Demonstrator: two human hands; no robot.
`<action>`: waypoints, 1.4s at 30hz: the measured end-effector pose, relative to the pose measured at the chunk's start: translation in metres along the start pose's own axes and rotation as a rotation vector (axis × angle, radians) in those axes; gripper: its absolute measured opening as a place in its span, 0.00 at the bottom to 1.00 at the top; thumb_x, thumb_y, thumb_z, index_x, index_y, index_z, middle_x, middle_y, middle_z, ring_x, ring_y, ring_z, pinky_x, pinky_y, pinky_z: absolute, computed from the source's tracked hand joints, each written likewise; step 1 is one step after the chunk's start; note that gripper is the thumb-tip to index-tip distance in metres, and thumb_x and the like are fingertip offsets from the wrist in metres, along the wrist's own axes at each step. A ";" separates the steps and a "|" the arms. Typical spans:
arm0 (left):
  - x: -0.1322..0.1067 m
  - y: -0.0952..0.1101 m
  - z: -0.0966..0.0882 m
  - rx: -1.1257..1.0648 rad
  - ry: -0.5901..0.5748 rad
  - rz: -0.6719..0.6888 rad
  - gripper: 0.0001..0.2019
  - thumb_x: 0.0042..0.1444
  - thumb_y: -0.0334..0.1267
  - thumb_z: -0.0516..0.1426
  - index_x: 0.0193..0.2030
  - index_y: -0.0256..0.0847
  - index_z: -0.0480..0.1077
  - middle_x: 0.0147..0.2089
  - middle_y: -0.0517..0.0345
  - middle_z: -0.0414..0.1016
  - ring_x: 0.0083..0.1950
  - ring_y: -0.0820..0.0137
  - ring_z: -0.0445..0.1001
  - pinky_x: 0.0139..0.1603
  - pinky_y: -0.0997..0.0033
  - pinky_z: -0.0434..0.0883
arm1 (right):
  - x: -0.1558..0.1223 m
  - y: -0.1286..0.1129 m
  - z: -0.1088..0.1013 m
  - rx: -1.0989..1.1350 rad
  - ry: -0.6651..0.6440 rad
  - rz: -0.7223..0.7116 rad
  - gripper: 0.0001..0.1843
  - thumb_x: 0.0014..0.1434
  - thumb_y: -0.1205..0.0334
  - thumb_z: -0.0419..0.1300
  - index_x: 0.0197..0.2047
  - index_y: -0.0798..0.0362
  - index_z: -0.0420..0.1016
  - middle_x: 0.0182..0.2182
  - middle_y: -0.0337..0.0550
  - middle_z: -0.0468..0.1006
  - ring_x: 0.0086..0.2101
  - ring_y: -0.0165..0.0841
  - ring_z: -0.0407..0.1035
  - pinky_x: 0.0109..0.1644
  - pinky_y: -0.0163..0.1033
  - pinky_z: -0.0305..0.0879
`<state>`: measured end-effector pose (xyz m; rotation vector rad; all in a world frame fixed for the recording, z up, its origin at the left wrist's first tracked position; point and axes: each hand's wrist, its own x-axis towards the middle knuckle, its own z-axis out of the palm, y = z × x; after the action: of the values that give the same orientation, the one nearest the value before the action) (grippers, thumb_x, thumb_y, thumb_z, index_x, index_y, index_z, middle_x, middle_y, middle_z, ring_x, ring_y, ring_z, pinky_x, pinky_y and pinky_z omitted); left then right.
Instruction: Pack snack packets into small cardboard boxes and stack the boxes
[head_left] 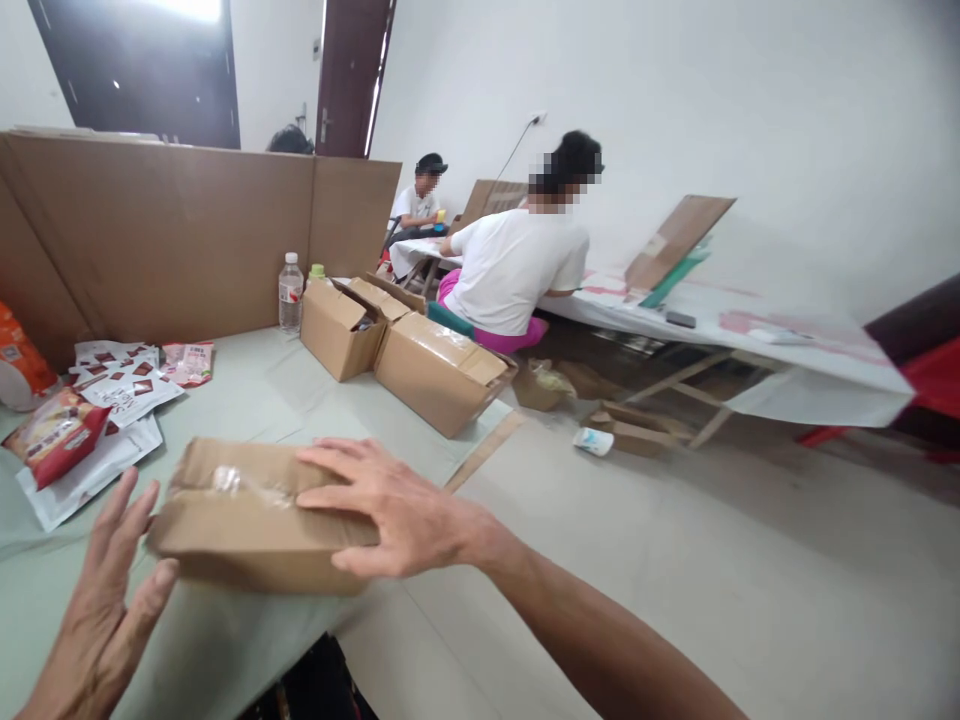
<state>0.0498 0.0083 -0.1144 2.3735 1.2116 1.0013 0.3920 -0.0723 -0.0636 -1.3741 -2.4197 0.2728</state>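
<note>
A taped cardboard box [247, 560] lies on the pale green table in front of me, near its edge. My right hand [382, 510] rests over the box's right end, fingers spread across the top and thumb at the front edge. At the box's left end is my left hand [112, 600], open, with its fingers apart and close beside the cardboard. Clear tape [226, 480] shines along the top seam.
Two cardboard boxes, one flap-topped [341, 330] and one taped [442, 375], stand behind, near a water bottle [290, 295]. Snack packets [135, 385] lie left before a cardboard screen [187, 240]. A person in white [517, 265] sits at another table [810, 345]; another person [418, 205] sits farther back.
</note>
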 end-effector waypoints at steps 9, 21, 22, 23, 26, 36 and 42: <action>-0.027 -0.040 0.060 -0.047 -0.177 0.000 0.27 0.72 0.50 0.53 0.76 0.60 0.58 0.82 0.52 0.51 0.68 0.48 0.74 0.26 0.76 0.79 | -0.077 0.101 -0.027 -0.347 0.286 0.701 0.27 0.58 0.50 0.66 0.60 0.45 0.82 0.69 0.55 0.71 0.66 0.61 0.64 0.60 0.66 0.67; -0.048 -0.067 0.084 0.219 -0.111 0.365 0.17 0.71 0.42 0.51 0.63 0.50 0.69 0.73 0.41 0.67 0.66 0.48 0.76 0.56 0.46 0.81 | -0.047 0.150 -0.018 -0.513 0.437 0.819 0.26 0.62 0.50 0.64 0.61 0.49 0.80 0.63 0.56 0.76 0.62 0.54 0.68 0.62 0.59 0.64; -0.048 -0.068 0.085 0.222 -0.107 0.377 0.17 0.71 0.42 0.51 0.63 0.50 0.69 0.72 0.41 0.68 0.66 0.48 0.76 0.56 0.46 0.81 | -0.046 0.142 -0.017 -0.551 0.471 0.815 0.27 0.63 0.49 0.63 0.62 0.51 0.78 0.66 0.58 0.74 0.64 0.55 0.65 0.64 0.60 0.62; -0.048 -0.070 0.085 0.223 -0.106 0.385 0.17 0.71 0.42 0.52 0.63 0.50 0.70 0.72 0.42 0.68 0.66 0.48 0.76 0.55 0.47 0.81 | -0.044 0.132 -0.013 -0.593 0.518 0.805 0.28 0.65 0.49 0.62 0.64 0.52 0.77 0.68 0.59 0.71 0.66 0.57 0.62 0.66 0.61 0.60; -0.046 -0.072 0.088 0.213 -0.109 0.385 0.16 0.70 0.42 0.53 0.62 0.50 0.70 0.73 0.42 0.67 0.66 0.48 0.75 0.55 0.47 0.81 | -0.027 0.097 0.008 -0.622 0.607 0.691 0.24 0.70 0.51 0.57 0.62 0.54 0.78 0.72 0.58 0.66 0.71 0.56 0.55 0.70 0.62 0.53; -0.049 -0.031 0.073 0.248 -0.226 0.280 0.18 0.62 0.35 0.57 0.58 0.44 0.75 0.69 0.39 0.72 0.66 0.48 0.75 0.60 0.46 0.80 | 0.112 0.038 0.132 -0.081 0.037 0.378 0.32 0.70 0.53 0.58 0.72 0.57 0.67 0.72 0.61 0.65 0.71 0.49 0.58 0.71 0.58 0.57; -0.029 -0.031 0.027 0.272 -0.270 0.202 0.21 0.59 0.36 0.61 0.60 0.47 0.76 0.72 0.42 0.70 0.68 0.52 0.74 0.63 0.52 0.79 | 0.153 0.012 0.178 -0.065 0.036 0.271 0.27 0.72 0.58 0.55 0.71 0.57 0.69 0.72 0.61 0.65 0.72 0.49 0.57 0.74 0.57 0.54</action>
<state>0.0389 0.0051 -0.1636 2.7779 1.0807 0.5689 0.2605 0.0662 -0.2015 -1.7227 -2.2292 0.2348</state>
